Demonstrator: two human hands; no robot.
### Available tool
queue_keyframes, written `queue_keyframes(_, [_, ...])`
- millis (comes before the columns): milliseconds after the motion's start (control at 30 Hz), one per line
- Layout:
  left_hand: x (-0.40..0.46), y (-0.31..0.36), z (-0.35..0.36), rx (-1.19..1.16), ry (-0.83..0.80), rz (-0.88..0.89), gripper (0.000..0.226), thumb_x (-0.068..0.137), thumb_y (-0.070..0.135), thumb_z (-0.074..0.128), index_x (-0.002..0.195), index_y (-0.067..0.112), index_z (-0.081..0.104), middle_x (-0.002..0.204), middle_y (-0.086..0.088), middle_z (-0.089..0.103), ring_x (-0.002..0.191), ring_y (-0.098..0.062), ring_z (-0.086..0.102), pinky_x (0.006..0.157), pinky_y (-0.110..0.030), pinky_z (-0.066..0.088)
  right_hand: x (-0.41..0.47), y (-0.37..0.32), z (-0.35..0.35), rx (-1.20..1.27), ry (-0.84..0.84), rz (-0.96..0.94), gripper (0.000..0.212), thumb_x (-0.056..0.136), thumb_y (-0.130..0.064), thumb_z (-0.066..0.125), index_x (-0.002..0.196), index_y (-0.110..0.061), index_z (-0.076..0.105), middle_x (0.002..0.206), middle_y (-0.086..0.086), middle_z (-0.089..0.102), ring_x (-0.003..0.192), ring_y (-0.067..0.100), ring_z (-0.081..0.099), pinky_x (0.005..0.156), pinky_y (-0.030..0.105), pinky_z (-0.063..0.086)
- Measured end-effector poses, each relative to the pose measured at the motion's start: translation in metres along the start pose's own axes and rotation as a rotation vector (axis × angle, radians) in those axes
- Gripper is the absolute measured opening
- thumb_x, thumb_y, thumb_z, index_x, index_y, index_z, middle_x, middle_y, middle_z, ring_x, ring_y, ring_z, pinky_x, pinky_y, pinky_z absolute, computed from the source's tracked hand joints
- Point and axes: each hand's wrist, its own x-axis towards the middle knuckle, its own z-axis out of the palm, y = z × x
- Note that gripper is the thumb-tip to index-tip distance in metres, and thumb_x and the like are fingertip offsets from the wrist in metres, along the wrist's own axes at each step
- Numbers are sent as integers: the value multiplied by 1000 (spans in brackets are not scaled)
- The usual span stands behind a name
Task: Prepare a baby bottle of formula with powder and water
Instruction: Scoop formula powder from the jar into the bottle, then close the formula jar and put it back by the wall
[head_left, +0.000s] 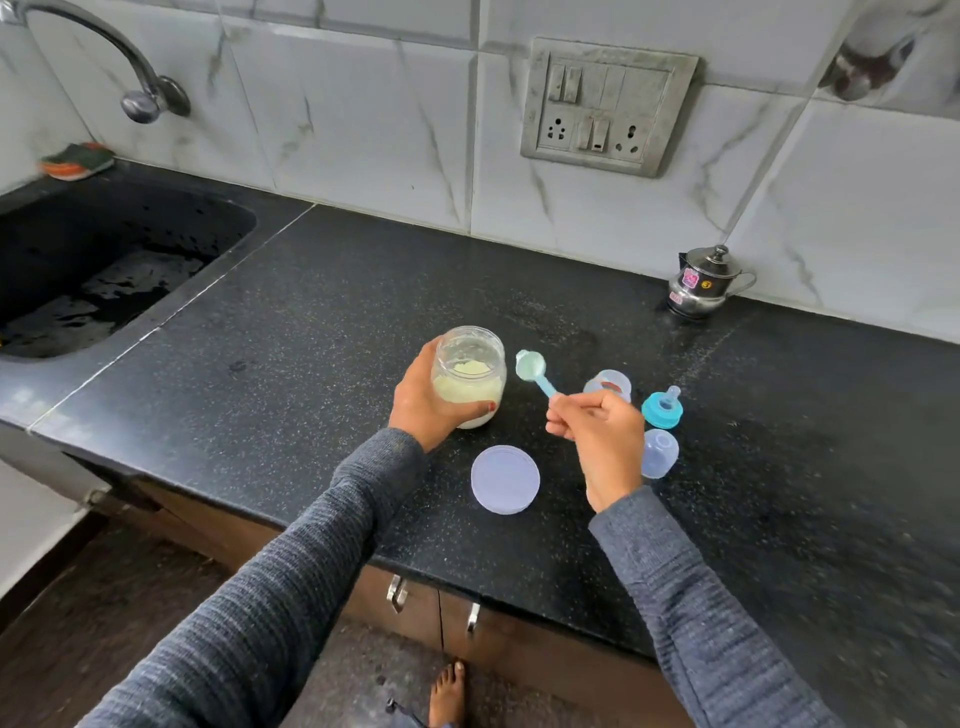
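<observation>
A clear open jar (470, 371) holding pale yellow powder stands on the black counter (311, 322), and my left hand (423, 402) grips it from the left side. My right hand (597, 428) pinches the handle of a light blue scoop (531, 366), whose bowl hovers just right of the jar's mouth and looks empty. Behind my right hand the small clear baby bottle (608, 383) is partly hidden. A teal ring with its nipple (662, 408) and a clear bottle cap (660, 452) lie to the right. The jar's lilac lid (505, 479) lies flat near the front.
A dark sink (104, 270) with a tap (130, 67) is set into the counter at the left, a sponge (78, 160) at its back edge. A small steel pot (701, 283) stands by the tiled wall at the right. A wall socket panel (605, 106) sits above.
</observation>
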Motion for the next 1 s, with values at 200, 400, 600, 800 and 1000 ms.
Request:
queue_keyframes(200, [-15, -5, -3, 7, 27, -7, 90, 56, 26, 89, 131, 33, 41, 126, 9, 55, 117, -11, 50, 104, -33, 40, -7, 33, 2, -439, 65, -106, 7, 83, -15, 70, 77, -14, 65, 74, -6, 63, 65, 4, 58, 59, 11, 43])
queue_keyframes(400, [-24, -8, -7, 28, 20, -14, 91, 56, 25, 88, 133, 31, 40, 128, 8, 54, 117, -10, 48, 103, -29, 39, 0, 48, 8, -696, -40, -198, 5, 89, -16, 63, 92, -12, 66, 90, 1, 65, 80, 11, 59, 72, 22, 50])
queue_keyframes(600, [-30, -10, -7, 15, 9, 0, 90, 57, 24, 88, 133, 30, 40, 127, 7, 54, 116, -11, 49, 101, -29, 39, 2, 59, 8, -941, -101, -323, 11, 91, -15, 58, 98, -11, 65, 95, 9, 66, 88, 20, 57, 78, 34, 52])
queue_keyframes(800, [-32, -16, -11, -5, -14, -20, 91, 57, 24, 88, 133, 30, 39, 128, 7, 53, 118, -12, 50, 105, -36, 40, -8, 58, -1, -929, -129, -453, 23, 94, -22, 52, 109, -8, 63, 107, 10, 62, 103, 21, 50, 92, 33, 44])
queue_keyframes(1000, [-31, -20, -13, -1, -36, -43, 93, 55, 32, 87, 134, 31, 37, 128, 7, 53, 119, -14, 50, 105, -42, 40, -29, 64, -8, -998, -473, -484, 85, 73, -57, 68, 142, -20, 35, 137, 2, 43, 125, 23, 35, 107, 35, 31])
